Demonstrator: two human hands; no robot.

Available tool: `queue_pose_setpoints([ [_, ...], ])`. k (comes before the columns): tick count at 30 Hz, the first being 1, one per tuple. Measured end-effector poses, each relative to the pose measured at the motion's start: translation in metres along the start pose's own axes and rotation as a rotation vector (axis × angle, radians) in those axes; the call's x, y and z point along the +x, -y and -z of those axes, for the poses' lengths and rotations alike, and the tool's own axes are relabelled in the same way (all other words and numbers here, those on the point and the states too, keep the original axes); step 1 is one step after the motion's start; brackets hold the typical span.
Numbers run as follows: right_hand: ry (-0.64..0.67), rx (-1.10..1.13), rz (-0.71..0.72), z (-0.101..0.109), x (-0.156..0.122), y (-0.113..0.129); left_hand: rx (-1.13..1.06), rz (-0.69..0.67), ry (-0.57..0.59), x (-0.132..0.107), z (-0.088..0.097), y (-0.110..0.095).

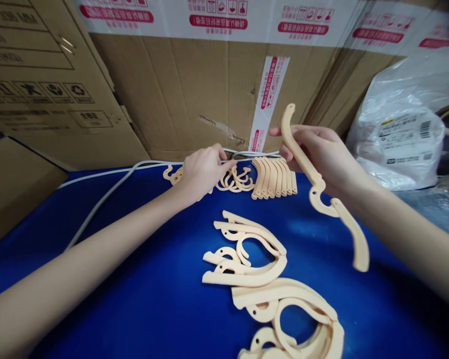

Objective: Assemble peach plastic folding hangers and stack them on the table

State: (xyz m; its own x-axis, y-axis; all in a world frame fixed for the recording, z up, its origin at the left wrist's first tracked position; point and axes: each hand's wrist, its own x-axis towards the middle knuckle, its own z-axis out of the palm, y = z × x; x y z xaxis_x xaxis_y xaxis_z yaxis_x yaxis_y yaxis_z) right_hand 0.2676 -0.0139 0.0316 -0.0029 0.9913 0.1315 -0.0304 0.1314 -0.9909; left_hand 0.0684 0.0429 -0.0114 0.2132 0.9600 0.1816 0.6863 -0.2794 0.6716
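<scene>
My right hand [318, 152] is raised over the blue surface [142, 299], fingers closed round a long cream plastic hanger piece [324, 197] that hangs down to the right. My left hand [202, 169] reaches to the far edge, fingers curled on a heap of small cream hook pieces [235, 179]; whether it grips one is unclear. Beside that heap stands a tight row of curved cream pieces [275, 177]. Nearer me lie two stacks of curved cream hanger parts [247, 252], [295, 319].
Large cardboard boxes [209, 94] with red-and-white tape wall off the back and left. A grey cable [101, 199] runs along the far left of the surface. A white plastic bag [400, 129] with labels sits at the right.
</scene>
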Motion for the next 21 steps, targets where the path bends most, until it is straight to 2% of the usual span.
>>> queue_pose_setpoints([
  [1, -0.045, 0.03, 0.026, 0.001, 0.001, -0.001, -0.029, -0.009, 0.012, -0.003, 0.002, -0.003],
  [3, -0.122, 0.07, 0.092, 0.003, 0.004, -0.004, -0.175, -0.005, 0.141, -0.012, 0.005, -0.01],
  [6, -0.157, 0.032, 0.19, 0.01, 0.009, -0.008, -0.682, 0.139, 0.489, -0.026, 0.01, -0.02],
  [7, -0.156, -0.027, 0.227, 0.013, 0.01, -0.009, -0.823, 0.208, 0.514, -0.031, 0.012, -0.023],
  [9, -0.125, -0.247, 0.325, 0.019, 0.011, -0.01, -0.987, 0.328, 0.45, -0.039, 0.015, -0.027],
  [11, -0.062, -0.626, 0.464, 0.023, 0.01, -0.011, -1.034, 0.383, 0.366, -0.045, 0.018, -0.028],
  [13, 0.029, -1.082, 0.614, 0.023, 0.006, -0.011, -1.045, 0.4, 0.358, -0.05, 0.018, -0.029],
  [15, 0.168, -1.436, 0.719, 0.018, 0.0, -0.011, -1.043, 0.428, 0.388, -0.055, 0.016, -0.03],
  [18, 0.347, -1.664, 0.785, 0.007, -0.008, -0.015, -1.016, 0.45, 0.414, -0.062, 0.01, -0.032],
  [21, 0.371, -1.653, 0.744, 0.0, -0.011, -0.021, -0.956, 0.42, 0.373, -0.068, 0.002, -0.034],
])
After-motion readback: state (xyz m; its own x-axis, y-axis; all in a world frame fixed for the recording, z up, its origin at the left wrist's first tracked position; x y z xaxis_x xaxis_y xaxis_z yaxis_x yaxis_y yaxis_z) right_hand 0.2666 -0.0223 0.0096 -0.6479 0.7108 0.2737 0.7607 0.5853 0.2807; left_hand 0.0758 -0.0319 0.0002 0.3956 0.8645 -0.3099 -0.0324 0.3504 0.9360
